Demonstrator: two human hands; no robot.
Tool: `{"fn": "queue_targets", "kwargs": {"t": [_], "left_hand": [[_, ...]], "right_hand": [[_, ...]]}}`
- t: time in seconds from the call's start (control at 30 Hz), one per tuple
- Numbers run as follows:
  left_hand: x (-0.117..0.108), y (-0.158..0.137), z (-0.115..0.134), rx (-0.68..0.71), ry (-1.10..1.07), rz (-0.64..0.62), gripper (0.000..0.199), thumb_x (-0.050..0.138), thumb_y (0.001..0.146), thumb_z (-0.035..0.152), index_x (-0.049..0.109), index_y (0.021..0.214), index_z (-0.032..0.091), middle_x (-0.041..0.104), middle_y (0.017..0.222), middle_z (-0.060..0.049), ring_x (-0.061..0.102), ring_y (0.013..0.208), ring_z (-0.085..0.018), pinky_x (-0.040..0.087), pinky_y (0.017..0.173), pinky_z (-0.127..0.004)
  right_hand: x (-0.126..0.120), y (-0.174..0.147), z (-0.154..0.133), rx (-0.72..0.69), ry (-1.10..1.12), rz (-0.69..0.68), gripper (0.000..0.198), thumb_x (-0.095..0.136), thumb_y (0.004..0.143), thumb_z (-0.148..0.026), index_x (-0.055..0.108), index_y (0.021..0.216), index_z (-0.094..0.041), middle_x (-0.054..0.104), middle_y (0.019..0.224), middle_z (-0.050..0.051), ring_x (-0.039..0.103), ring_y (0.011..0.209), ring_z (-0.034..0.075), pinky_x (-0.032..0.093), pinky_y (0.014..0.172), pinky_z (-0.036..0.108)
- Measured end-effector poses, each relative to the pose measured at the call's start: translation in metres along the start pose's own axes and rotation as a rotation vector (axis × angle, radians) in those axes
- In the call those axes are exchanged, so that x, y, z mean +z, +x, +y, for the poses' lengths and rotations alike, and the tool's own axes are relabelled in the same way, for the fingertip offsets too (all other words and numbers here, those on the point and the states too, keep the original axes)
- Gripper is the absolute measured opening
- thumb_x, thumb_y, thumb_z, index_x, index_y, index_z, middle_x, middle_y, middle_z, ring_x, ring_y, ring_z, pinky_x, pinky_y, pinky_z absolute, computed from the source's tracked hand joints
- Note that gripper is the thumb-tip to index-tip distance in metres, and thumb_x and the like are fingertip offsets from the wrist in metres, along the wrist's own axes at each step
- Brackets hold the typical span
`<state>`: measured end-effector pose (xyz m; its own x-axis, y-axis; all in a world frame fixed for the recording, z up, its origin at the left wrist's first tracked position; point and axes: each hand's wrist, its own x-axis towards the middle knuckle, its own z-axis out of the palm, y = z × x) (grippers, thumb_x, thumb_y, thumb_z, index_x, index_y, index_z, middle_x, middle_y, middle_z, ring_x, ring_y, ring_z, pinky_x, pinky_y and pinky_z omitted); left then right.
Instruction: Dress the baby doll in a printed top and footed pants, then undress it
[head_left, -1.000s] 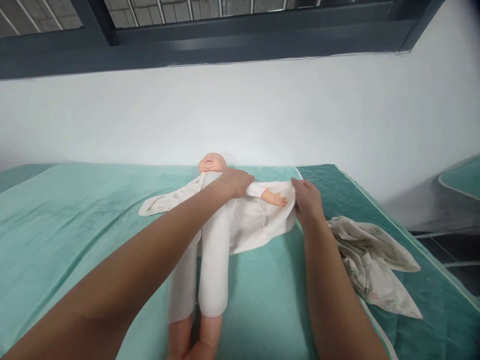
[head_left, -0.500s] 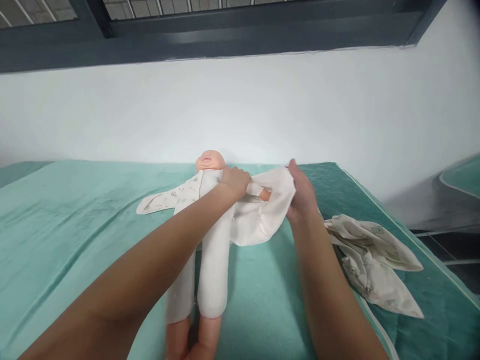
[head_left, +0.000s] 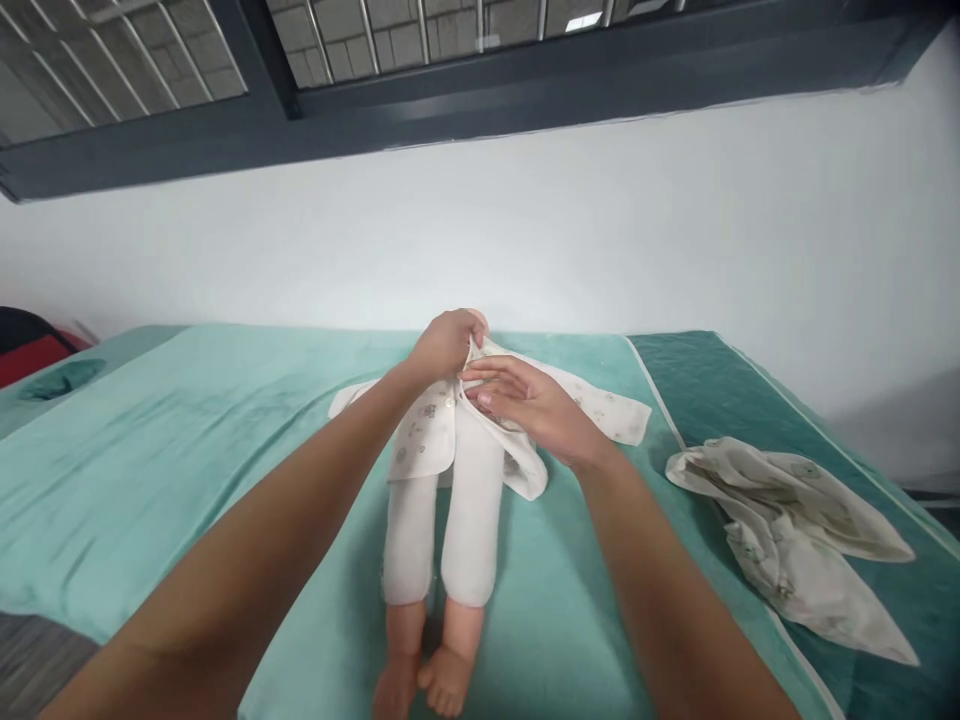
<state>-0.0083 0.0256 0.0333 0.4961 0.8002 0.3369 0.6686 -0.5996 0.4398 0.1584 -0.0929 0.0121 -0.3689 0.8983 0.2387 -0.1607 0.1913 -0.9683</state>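
Note:
A baby doll with white legs and bare feet lies on its back, its head mostly hidden behind my left hand. It wears a white printed baby jacket, whose sleeves stretch out to both sides. My left hand is closed on the jacket's edge near the doll's neck. Over the chest, my right hand touches the jacket's front, its fingers stretched out and slightly apart. The right-hand panel of the jacket is partly folded back, with its plain inside showing at the lower corner.
Crumpled pale printed clothing lies to the right on a darker green strip. A light green cover spreads under the doll. Behind it rises a white wall below a dark window frame. A red and black item stands at far left.
The jacket's right sleeve now lies stretched outward, and the doll's small hand there no longer shows. My right hand has moved left onto the chest; my left hand is now at the neck edge.

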Motion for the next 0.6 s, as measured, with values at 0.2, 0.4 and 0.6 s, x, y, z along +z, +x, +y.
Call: {"fn": "queue_targets", "kwargs": {"t": [0.2,0.4,0.6], "left_hand": [[0.011,-0.023,-0.023,-0.221,0.003,0.198,0.02,0.044,0.078,0.009,0.061,0.081,0.02,0.065,0.106,-0.008,0.059,0.105,-0.023,0.045,0.096,-0.039],[0.017,-0.056,-0.019,-0.282,-0.277,0.32,0.02,0.045,0.091,0.028,0.061,0.102,0.023,0.067,0.111,-0.004,0.062,0.104,-0.019,0.047,0.095,-0.035],[0.028,-0.125,-0.029,-0.45,-0.296,0.463,0.025,0.045,0.092,0.034,0.062,0.106,0.022,0.067,0.115,-0.006,0.06,0.11,-0.021,0.046,0.097,-0.037]], "right_hand": [[-0.006,0.001,0.009,-0.028,-0.504,0.114,0.022,0.061,0.088,-0.04,0.064,0.102,-0.023,0.067,0.111,0.004,0.062,0.102,0.02,0.047,0.089,0.038],[-0.009,-0.01,0.002,0.081,-0.862,-0.009,0.034,0.068,0.08,-0.05,0.058,0.099,-0.023,0.065,0.099,0.002,0.057,0.089,0.021,0.043,0.077,0.035],[0.008,-0.018,-0.015,0.141,-0.514,-0.186,0.022,0.06,0.087,-0.041,0.059,0.1,-0.024,0.067,0.087,0.0,0.062,0.078,0.017,0.044,0.068,0.029]]}}
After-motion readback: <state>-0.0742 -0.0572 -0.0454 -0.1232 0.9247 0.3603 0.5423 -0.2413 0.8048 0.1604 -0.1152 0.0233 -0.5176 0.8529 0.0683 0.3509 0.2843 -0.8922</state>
